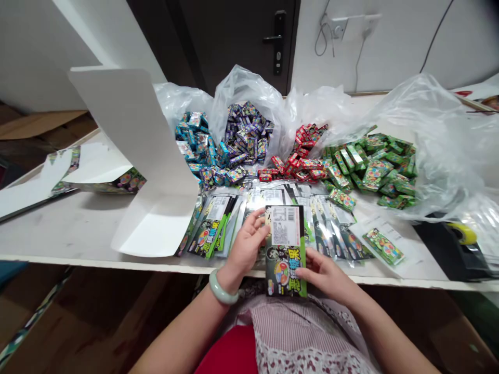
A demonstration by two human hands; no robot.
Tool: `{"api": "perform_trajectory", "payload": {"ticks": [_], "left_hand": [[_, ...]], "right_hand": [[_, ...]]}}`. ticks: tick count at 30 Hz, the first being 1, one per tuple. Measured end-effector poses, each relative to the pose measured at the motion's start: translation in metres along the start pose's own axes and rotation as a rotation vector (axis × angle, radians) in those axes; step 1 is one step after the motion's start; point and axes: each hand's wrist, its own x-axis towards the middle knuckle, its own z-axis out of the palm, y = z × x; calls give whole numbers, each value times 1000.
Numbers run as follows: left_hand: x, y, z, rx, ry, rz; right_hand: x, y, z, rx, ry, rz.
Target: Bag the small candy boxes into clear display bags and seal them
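A black and green printed candy package [286, 249], flat and rectangular with a white label on its upper part, is held upright in front of me at the table's edge. My left hand [249, 239] grips its left side, thumb on the front. On the lower right side, my right hand [322, 270] pinches it with the thumb over the print. Behind it lies a spread of similar printed packages [210, 228] in clear sleeves. Small boxes in blue [197, 137], purple [249, 135], red [304, 156] and green [378, 166] are heaped beyond them.
Clear plastic bags [424, 114] stand open around the heaps. A bent white card sheet [144, 156] rises at the left, with more printed card [125, 182] behind it. On the right are a sleeved green pack [384, 246] and a yellow tape roll [463, 235]. The white table [97, 228] ends near my lap.
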Motion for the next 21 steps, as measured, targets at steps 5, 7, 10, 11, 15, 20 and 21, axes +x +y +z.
{"api": "perform_trajectory", "payload": {"ticks": [5, 7, 10, 11, 15, 20, 21], "left_hand": [[-12, -1, 0, 191, -164, 74], [-16, 6, 0, 228, -239, 81], [-20, 18, -3, 235, -369, 32], [-21, 22, -4, 243, -408, 9], [-23, 30, -2, 374, -354, 93], [-20, 40, 18, 438, -208, 245], [-19, 42, 20, 409, -211, 237]], "right_hand": [[1, -24, -12, -112, 380, -327], [4, -28, -10, -125, 420, -369], [3, -27, -5, -147, 388, -359], [1, -27, -5, -169, 356, -346], [-7, -40, -9, -331, 243, -308], [-7, -72, -13, -514, 247, -365], [-5, -76, -13, -469, 244, -369]]}}
